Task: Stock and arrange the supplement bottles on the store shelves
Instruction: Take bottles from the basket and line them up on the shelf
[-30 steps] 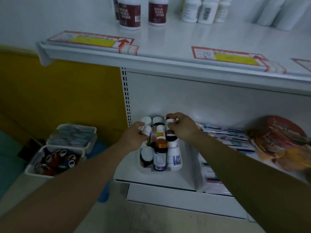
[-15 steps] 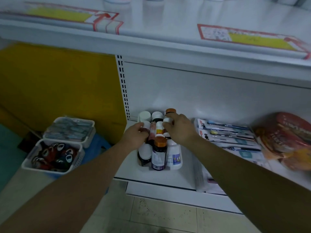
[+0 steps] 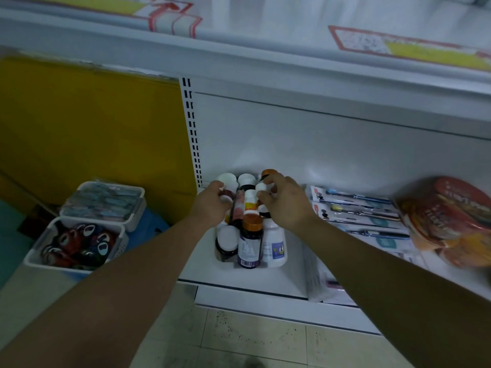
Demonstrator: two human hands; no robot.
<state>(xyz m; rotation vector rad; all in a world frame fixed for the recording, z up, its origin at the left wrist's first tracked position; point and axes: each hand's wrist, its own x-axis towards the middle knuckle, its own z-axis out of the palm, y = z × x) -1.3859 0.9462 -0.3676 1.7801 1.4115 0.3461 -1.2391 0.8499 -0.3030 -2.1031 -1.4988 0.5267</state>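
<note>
Both hands are in among the supplement bottles (image 3: 249, 235), which stand bunched at the left end of the lower shelf (image 3: 202, 269), tight to the slotted upright (image 3: 191, 134) and running from the back panel toward the front edge. The left hand (image 3: 211, 208) has its fingers curled round a dark-red bottle (image 3: 227, 193) with a white cap, on the left side of the bunch. The right hand (image 3: 288, 205) pinches a white-capped bottle (image 3: 261, 187) between thumb and fingertips, and an orange-capped bottle (image 3: 269, 173) stands just behind those fingers, near the back panel. At the front of the bunch three stand side by side: a dark bottle with a white lid (image 3: 226, 241), a purple-labelled bottle (image 3: 249, 245) with an orange cap, and a white bottle (image 3: 275, 248) (label too blurred to read). Further right along the shelf lie toothbrush packs (image 3: 356, 205), then red-orange bags (image 3: 451, 221) at the right end. Down on the floor to the left are two white baskets (image 3: 117, 247), touching.
</note>
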